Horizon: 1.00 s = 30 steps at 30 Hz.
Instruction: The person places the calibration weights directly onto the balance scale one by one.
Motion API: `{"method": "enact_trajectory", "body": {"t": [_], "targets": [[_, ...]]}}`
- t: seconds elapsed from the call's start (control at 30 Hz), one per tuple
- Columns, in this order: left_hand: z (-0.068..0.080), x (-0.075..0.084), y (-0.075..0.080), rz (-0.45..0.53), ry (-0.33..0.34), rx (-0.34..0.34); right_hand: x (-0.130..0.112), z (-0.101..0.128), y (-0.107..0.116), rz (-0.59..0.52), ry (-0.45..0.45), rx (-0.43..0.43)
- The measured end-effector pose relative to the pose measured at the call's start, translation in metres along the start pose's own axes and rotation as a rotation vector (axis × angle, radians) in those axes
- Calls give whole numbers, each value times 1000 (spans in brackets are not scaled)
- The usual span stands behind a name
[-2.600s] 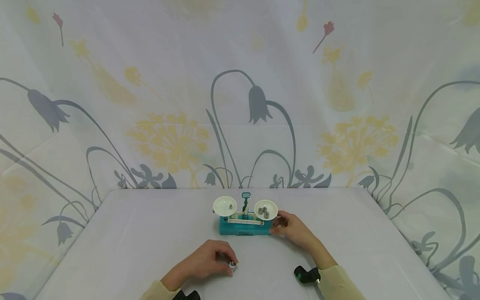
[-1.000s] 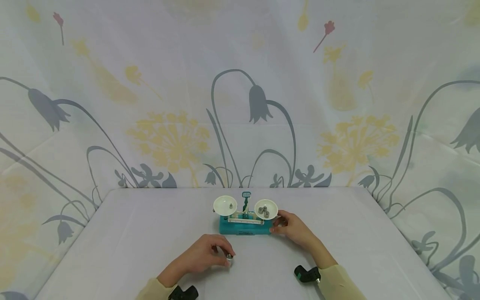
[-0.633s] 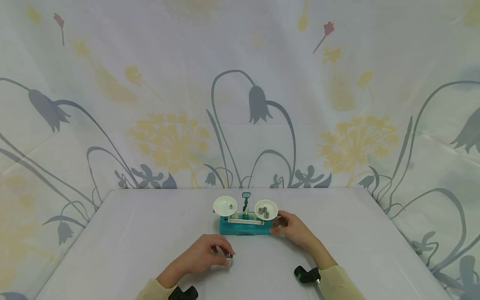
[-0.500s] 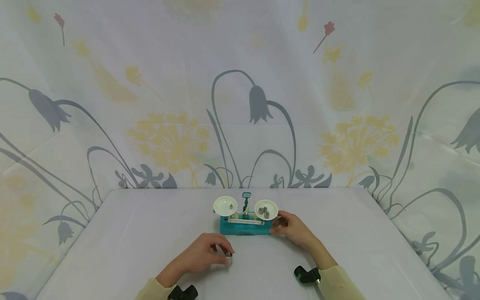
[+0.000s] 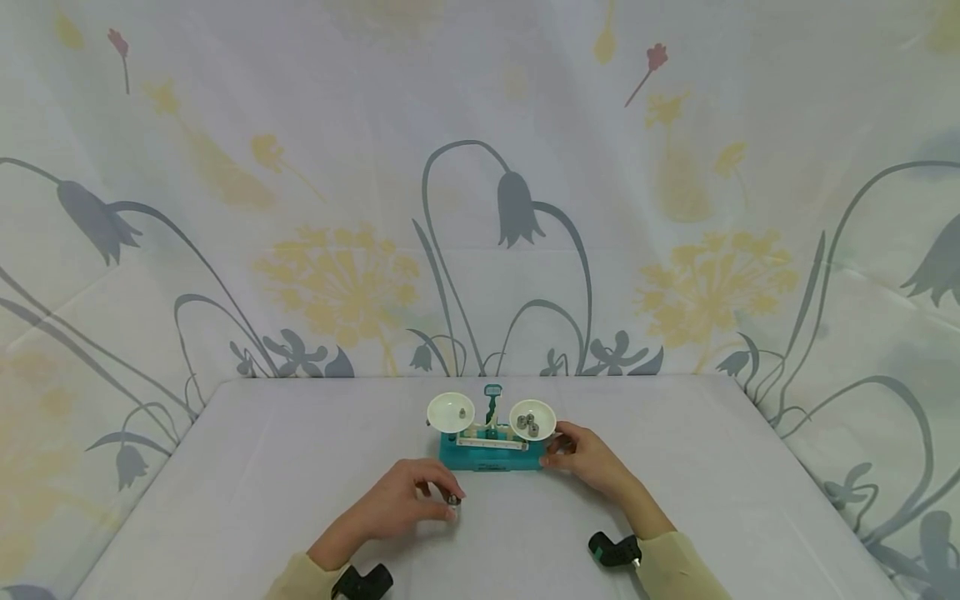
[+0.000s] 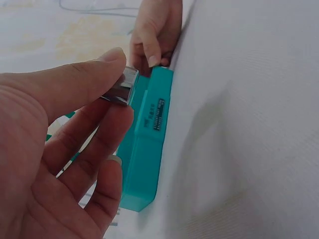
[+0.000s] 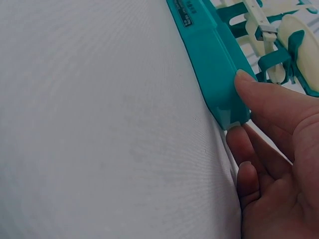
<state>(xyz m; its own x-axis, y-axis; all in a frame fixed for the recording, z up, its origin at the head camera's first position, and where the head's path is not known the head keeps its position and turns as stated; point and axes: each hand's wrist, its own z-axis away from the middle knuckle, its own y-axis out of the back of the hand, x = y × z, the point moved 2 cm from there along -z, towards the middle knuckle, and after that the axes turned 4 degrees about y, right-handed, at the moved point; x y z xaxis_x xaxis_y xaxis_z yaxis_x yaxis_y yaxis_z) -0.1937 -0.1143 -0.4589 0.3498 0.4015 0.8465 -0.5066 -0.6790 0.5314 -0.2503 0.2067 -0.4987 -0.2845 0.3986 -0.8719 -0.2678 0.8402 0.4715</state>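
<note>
A teal balance scale (image 5: 491, 458) with two cream pans stands toward the back of the table. Its left pan (image 5: 444, 407) bears one small metal weight (image 5: 462, 413); several larger weights (image 5: 533, 429) sit in the right pan (image 5: 546, 412). In front of the base, my left hand (image 5: 401, 498) pinches a shiny metal weight (image 6: 122, 90) between thumb and fingertips, held above the cloth. My right hand (image 5: 592, 458) grips the right end of the base, its thumb (image 7: 249, 88) on top and fingers at the end face.
White cloth (image 5: 300, 433) covers the table, and a flower-patterned curtain (image 5: 480, 250) hangs behind and at both sides. Dark wrist cameras (image 5: 613, 549) stick out below each hand.
My left hand has carried the pinched weight up and slightly left, closer to the scale. My right hand and the scale have stayed in place.
</note>
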Motion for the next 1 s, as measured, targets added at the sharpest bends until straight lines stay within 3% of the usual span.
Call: {"method": "enact_trajectory", "body": {"t": [0.43, 1.0], "targets": [[-1, 8, 8, 12, -13, 16, -7, 2, 1, -23, 3, 0], [-4, 17, 23, -50, -47, 70, -1, 1, 0, 2, -4, -3]]}}
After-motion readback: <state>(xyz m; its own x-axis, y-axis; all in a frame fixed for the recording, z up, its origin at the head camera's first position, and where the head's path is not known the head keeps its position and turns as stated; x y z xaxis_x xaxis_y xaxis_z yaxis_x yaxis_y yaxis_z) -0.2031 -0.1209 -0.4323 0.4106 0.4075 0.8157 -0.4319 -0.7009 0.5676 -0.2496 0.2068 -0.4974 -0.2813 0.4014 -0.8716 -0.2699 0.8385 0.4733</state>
